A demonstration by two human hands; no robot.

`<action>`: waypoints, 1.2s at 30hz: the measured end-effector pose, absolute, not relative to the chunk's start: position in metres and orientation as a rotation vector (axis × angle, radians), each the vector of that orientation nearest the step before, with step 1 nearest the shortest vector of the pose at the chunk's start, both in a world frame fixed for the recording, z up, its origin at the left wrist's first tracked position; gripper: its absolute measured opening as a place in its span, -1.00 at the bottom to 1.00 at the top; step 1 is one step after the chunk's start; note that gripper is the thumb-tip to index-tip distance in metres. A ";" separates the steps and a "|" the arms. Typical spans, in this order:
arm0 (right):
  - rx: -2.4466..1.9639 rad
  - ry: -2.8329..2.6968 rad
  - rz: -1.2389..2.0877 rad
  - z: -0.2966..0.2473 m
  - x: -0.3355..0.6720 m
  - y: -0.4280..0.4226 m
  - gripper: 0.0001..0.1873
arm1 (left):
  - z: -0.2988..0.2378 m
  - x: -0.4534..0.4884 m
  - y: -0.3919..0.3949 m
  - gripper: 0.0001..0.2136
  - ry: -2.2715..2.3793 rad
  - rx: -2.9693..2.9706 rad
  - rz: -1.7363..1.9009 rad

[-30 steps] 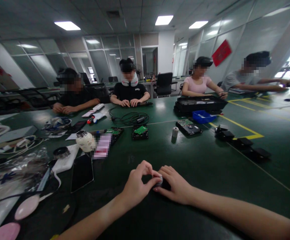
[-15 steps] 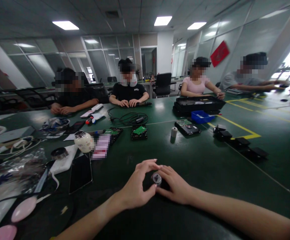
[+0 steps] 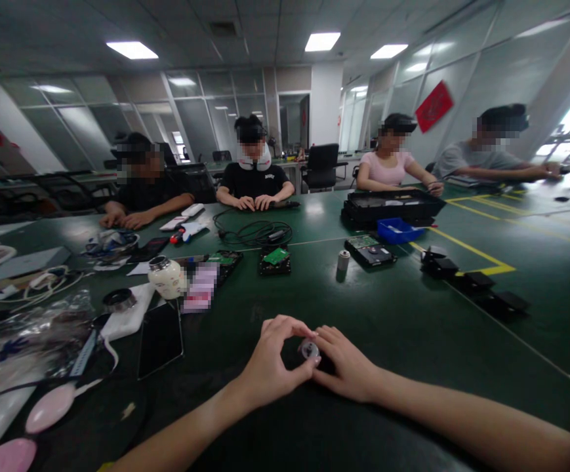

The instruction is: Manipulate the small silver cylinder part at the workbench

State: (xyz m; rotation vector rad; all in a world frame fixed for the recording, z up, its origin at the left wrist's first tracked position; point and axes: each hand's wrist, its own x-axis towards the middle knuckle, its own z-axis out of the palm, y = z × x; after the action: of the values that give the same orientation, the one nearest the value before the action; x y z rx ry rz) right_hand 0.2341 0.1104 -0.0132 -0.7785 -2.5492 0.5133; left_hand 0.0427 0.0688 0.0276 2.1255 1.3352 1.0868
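Note:
Between my two hands, low over the green table (image 3: 245,314), is a small silver-grey cylinder (image 3: 309,349) with a dark middle on its top face. My left hand (image 3: 275,360) curves around it, thumb at the near side and fingertips at the far side. From the right, my right hand (image 3: 346,364) closes in with its fingers against the cylinder and its thumb close to the left thumb. The exact kind of part is too small to tell. Farther off stands a similar light-coloured cylinder (image 3: 343,260), upright and untouched.
Two hard drives, one with a green board (image 3: 275,259) and one at right (image 3: 370,250), lie ahead. A phone (image 3: 161,341), cream jar (image 3: 166,276) and pink oval object (image 3: 50,409) are at left. A blue tray (image 3: 399,231) and black boxes (image 3: 439,262) sit right. Several people work opposite.
My left thumb has shifted slightly right along the near side of the cylinder. The cylinder's top face has turned or tilted a little. Both hands stay around it.

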 end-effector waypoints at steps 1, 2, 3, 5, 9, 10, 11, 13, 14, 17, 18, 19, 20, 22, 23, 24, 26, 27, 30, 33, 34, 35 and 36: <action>-0.778 -2.550 0.521 -0.012 0.234 0.110 -0.69 | 0.027 0.043 0.069 -0.71 1.365 2.119 1.092; -0.779 -2.551 0.531 -0.011 0.233 0.110 -0.71 | 0.026 0.043 0.069 -0.72 1.390 2.118 1.090; -0.781 -2.552 0.540 -0.010 0.233 0.110 -0.71 | 0.026 0.044 0.070 -0.74 1.405 2.118 1.084; -0.787 -2.556 0.548 -0.008 0.232 0.110 -0.71 | 0.026 0.044 0.070 -0.77 1.403 2.117 1.085; -0.806 -2.555 0.559 -0.005 0.233 0.110 -0.67 | 0.030 0.037 0.078 -0.78 1.445 2.096 1.212; -0.809 -2.552 0.567 -0.005 0.233 0.109 -0.66 | 0.030 0.032 0.083 -0.79 1.489 2.065 1.282; -0.811 -2.549 0.577 -0.004 0.233 0.109 -0.65 | 0.030 0.025 0.089 -0.79 1.552 2.016 1.360; -0.812 -2.543 0.600 -0.002 0.233 0.109 -0.66 | 0.024 0.008 0.104 -0.83 1.693 1.920 1.466; -0.813 -2.540 0.612 -0.001 0.234 0.108 -0.66 | 0.018 -0.001 0.111 -0.84 1.806 1.914 1.419; -0.821 -2.538 0.629 0.000 0.234 0.107 -0.67 | 0.000 -0.021 0.125 -0.84 1.959 1.944 1.221; -0.823 -2.537 0.633 0.001 0.234 0.107 -0.67 | -0.006 -0.026 0.127 -0.84 1.967 1.954 1.182; -0.824 -2.536 0.636 0.001 0.234 0.107 -0.67 | -0.010 -0.028 0.128 -0.83 1.968 1.958 1.165; -0.824 -2.536 0.641 0.001 0.234 0.107 -0.67 | -0.013 -0.030 0.129 -0.81 1.974 1.961 1.153; -0.826 -2.536 0.649 0.002 0.234 0.106 -0.67 | -0.015 -0.032 0.129 -0.74 1.986 1.959 1.147; -0.827 -2.539 0.651 0.002 0.233 0.107 -0.67 | -0.015 -0.032 0.129 -0.73 1.984 1.956 1.147; -0.828 -2.542 0.652 0.002 0.233 0.107 -0.67 | -0.014 -0.032 0.130 -0.75 1.971 1.953 1.147; -0.830 -2.543 0.650 0.002 0.233 0.107 -0.67 | -0.010 -0.031 0.130 -0.82 1.918 1.948 1.150; -0.829 -2.541 0.649 0.001 0.233 0.107 -0.67 | -0.007 -0.028 0.128 -0.85 1.885 1.946 1.158; -0.827 -2.537 0.639 0.000 0.233 0.108 -0.67 | 0.006 -0.012 0.117 -0.84 1.730 1.962 1.197; -0.818 -2.544 0.600 -0.003 0.232 0.109 -0.66 | 0.021 0.013 0.096 -0.77 1.318 1.930 1.206; -0.814 -2.547 0.586 -0.003 0.232 0.109 -0.67 | 0.024 0.021 0.090 -0.77 1.225 1.905 1.179; -0.807 -2.548 0.572 -0.004 0.232 0.109 -0.67 | 0.025 0.028 0.084 -0.78 1.165 1.881 1.149; -0.802 -2.546 0.561 -0.005 0.232 0.109 -0.69 | 0.026 0.034 0.080 -0.79 1.137 1.862 1.132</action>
State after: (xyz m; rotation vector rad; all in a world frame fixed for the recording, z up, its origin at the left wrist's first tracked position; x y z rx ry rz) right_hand 0.2321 0.1087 -0.0046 -0.8020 -2.5465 0.5614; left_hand 0.0337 0.0800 0.0256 1.8624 1.1365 1.1316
